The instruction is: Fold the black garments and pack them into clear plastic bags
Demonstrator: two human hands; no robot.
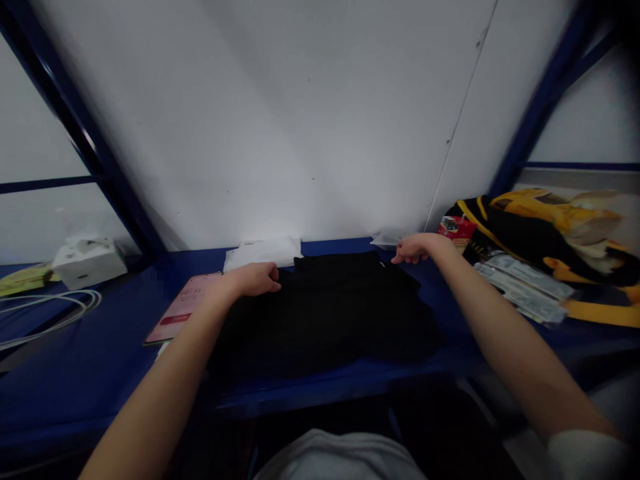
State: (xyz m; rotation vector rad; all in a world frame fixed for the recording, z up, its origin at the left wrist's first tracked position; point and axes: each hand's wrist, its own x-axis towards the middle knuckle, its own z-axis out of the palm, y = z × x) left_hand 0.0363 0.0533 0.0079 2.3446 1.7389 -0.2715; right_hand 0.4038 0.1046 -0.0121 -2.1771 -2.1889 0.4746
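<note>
A black garment [335,313] lies spread on the blue table, with a small white mark near its far right corner. It is too dark to tell what kind of garment it is. Closed at the garment's far left edge is my left hand [256,279], its fingers curled on the fabric. My right hand [414,249] pinches at the far right corner, fingers bent together. The cloth between the fingertips is barely visible on both sides.
White packets [263,252] lie behind the garment. A phone-like screen [183,310] rests left, near a white box [90,263] and a coiled white cable [85,303]. Right are clear-wrapped packages [523,287] and a black-and-yellow bag [530,230]. A white wall stands behind.
</note>
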